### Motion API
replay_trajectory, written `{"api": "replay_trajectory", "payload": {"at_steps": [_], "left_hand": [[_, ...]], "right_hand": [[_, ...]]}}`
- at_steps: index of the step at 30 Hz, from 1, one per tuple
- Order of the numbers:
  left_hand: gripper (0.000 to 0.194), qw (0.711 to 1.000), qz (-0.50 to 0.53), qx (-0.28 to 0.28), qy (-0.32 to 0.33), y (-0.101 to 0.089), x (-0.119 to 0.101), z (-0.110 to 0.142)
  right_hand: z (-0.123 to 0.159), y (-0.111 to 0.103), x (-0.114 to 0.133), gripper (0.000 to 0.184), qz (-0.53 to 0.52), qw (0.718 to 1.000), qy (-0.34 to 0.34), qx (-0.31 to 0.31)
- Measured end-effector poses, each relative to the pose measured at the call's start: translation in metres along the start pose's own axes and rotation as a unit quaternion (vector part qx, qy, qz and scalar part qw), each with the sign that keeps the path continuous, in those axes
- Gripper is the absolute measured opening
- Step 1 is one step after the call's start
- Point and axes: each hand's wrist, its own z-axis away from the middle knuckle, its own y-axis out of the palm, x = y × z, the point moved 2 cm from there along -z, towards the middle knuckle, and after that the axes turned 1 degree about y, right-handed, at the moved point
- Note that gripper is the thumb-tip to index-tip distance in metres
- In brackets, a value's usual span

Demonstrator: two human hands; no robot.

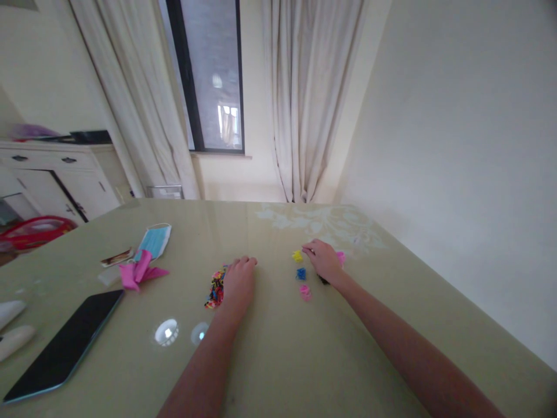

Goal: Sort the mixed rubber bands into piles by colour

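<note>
A mixed pile of small colourful rubber bands lies on the table at the centre left. My left hand rests palm down at the pile's right side, partly covering it, fingers laid out on the tabletop. Sorted by colour, small heaps stand further right: a yellow heap, a blue heap and a pink heap. Beside the yellow one, my right hand has its thumb and fingertips pinched together; whatever is between them is too small to make out. Partly behind that hand are a black heap and another pink heap.
On the left lie a dark tablet, a pink ribbon-like piece, a blue face mask and white objects at the edge. The glass-topped table meets a wall on the right; curtains hang behind.
</note>
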Motion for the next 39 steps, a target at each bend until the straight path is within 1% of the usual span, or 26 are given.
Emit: {"api": "replay_trajectory", "payload": {"at_steps": [2,4,6,8,11,13,14,17,20,22,25,27,30,31,32,33,34,35,36,37,38,39], "left_hand": [[0.036,1.000,0.014,-0.028,-0.003,-0.002,-0.002,0.001],[0.034,0.996,0.061,-0.066,-0.010,-0.003,-0.003,0.000],[0.031,0.983,0.150,-0.103,-0.018,-0.002,-0.003,-0.003],[0.027,0.954,0.274,-0.117,-0.028,0.000,-0.002,-0.006],[0.027,0.880,0.464,-0.092,-0.046,0.001,-0.007,-0.008],[0.031,0.835,0.544,-0.064,-0.053,-0.001,-0.015,-0.005],[0.032,0.820,0.568,-0.052,-0.054,-0.004,-0.020,-0.002],[0.031,0.792,0.609,-0.017,-0.043,-0.012,-0.037,0.008],[0.036,0.771,0.636,0.016,-0.027,-0.013,-0.049,0.016],[0.038,0.763,0.645,0.041,-0.015,-0.009,-0.055,0.019],[0.038,0.760,0.647,0.069,0.006,-0.003,-0.059,0.021],[0.038,0.761,0.644,0.075,0.014,-0.001,-0.061,0.022],[0.039,0.766,0.638,0.075,0.021,-0.003,-0.061,0.021],[0.040,0.773,0.630,0.075,0.026,-0.004,-0.060,0.021],[0.040,0.786,0.612,0.072,0.033,-0.006,-0.058,0.020],[0.039,0.812,0.579,0.062,0.039,-0.007,-0.055,0.019],[0.037,0.850,0.523,0.041,0.043,-0.010,-0.050,0.018],[0.034,0.895,0.444,0.013,0.041,-0.012,-0.044,0.018],[0.030,0.940,0.340,-0.022,0.032,-0.015,-0.038,0.018],[0.028,0.974,0.221,-0.052,0.017,-0.018,-0.030,0.018],[0.028,0.992,0.110,-0.068,-0.007,-0.020,-0.023,0.019],[0.030,0.997,0.022,-0.066,-0.031,-0.021,-0.016,0.020]], "right_hand": [[0.012,-0.013,0.000,0.030,0.015,1.000,0.007,-0.009],[0.031,-0.025,0.003,0.030,0.027,1.000,0.008,-0.008],[0.052,-0.033,0.008,0.029,0.022,1.000,-0.003,-0.009],[0.070,-0.036,0.016,0.026,0.000,1.000,-0.011,-0.029],[0.085,-0.036,0.028,0.023,-0.047,0.997,-0.020,-0.050],[0.086,-0.034,0.036,0.022,-0.072,0.996,-0.025,-0.049],[0.086,-0.034,0.039,0.022,-0.080,0.995,-0.026,-0.047],[0.086,-0.032,0.047,0.029,-0.081,0.996,-0.032,-0.032],[0.088,-0.029,0.056,0.038,-0.077,0.996,-0.046,-0.025],[0.089,-0.027,0.062,0.035,-0.082,0.995,-0.052,-0.031],[0.089,-0.024,0.068,0.029,-0.084,0.994,-0.060,-0.036],[0.088,-0.024,0.070,0.028,-0.079,0.994,-0.067,-0.038],[0.086,-0.026,0.071,0.021,-0.087,0.992,-0.072,-0.052],[0.085,-0.028,0.071,0.019,-0.100,0.991,-0.068,-0.060],[0.083,-0.031,0.070,0.017,-0.119,0.989,-0.059,-0.070],[0.082,-0.035,0.070,0.015,-0.141,0.985,-0.047,-0.083],[0.081,-0.039,0.070,0.015,-0.163,0.981,-0.034,-0.099],[0.080,-0.045,0.070,0.015,-0.181,0.976,-0.022,-0.117],[0.080,-0.051,0.071,0.015,-0.192,0.972,-0.014,-0.136],[0.080,-0.058,0.073,0.014,-0.198,0.968,-0.011,-0.153],[0.080,-0.064,0.075,0.014,-0.200,0.965,-0.014,-0.169],[0.081,-0.069,0.077,0.013,-0.200,0.963,-0.020,-0.181]]}}
